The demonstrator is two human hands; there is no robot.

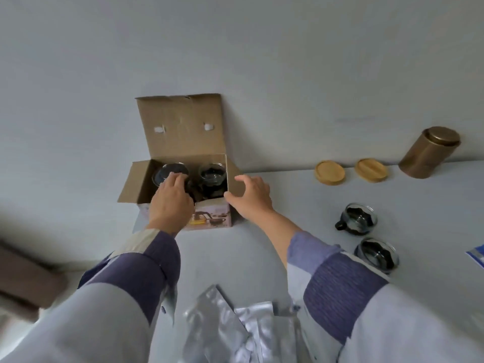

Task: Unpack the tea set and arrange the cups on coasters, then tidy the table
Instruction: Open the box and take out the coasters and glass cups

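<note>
An open cardboard tea-set box (183, 132) stands at the table's back against the wall, lid flap up. Inside it are two glass cups: one at the left (167, 171) and one at the right (212, 173). My left hand (171, 199) reaches into the box with its fingers on the left cup's rim. My right hand (250, 196) grips the box's right side flap. Two more glass cups with black holders sit on the table at the right, one farther (357, 218) and one nearer (377, 255). Two round wooden coasters (330, 172) (371, 170) lie by the wall.
A brass-coloured tin (429, 153) stands at the far right by the wall. Silver foil pouches (230, 328) lie at the table's near edge between my arms. A blue-and-white packet (478, 255) pokes in at the right edge. A brown piece of furniture (23, 279) sits low left.
</note>
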